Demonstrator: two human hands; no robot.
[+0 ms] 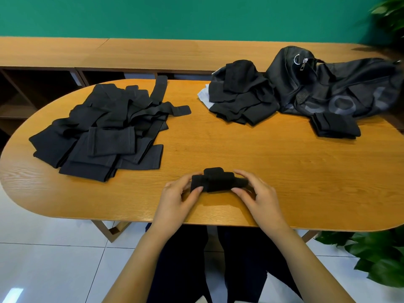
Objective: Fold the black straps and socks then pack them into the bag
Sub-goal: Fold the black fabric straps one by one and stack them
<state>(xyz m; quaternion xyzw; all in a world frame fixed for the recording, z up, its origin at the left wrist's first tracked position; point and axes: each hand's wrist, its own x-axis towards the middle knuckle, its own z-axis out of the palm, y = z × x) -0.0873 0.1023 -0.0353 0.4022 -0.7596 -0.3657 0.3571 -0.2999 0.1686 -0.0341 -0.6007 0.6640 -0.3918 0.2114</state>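
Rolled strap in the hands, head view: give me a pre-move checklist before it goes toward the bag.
1. Grip: left hand and right hand each pinch one end of the rolled black strap. Ok.
2. Roll secured: a tab wraps over the middle, but whether it is fastened does not show. Cannot tell.
3. Path: bare oval table lies between the roll and the black bag. Ok.
4. Bag opening: the zipper pull shows, the mouth does not. Cannot tell.
5. Drop zone: a folded stack and a small folded bundle lie against the bag's front. Not ok.
6. All folded: the loose pile at left remains. Not ok.
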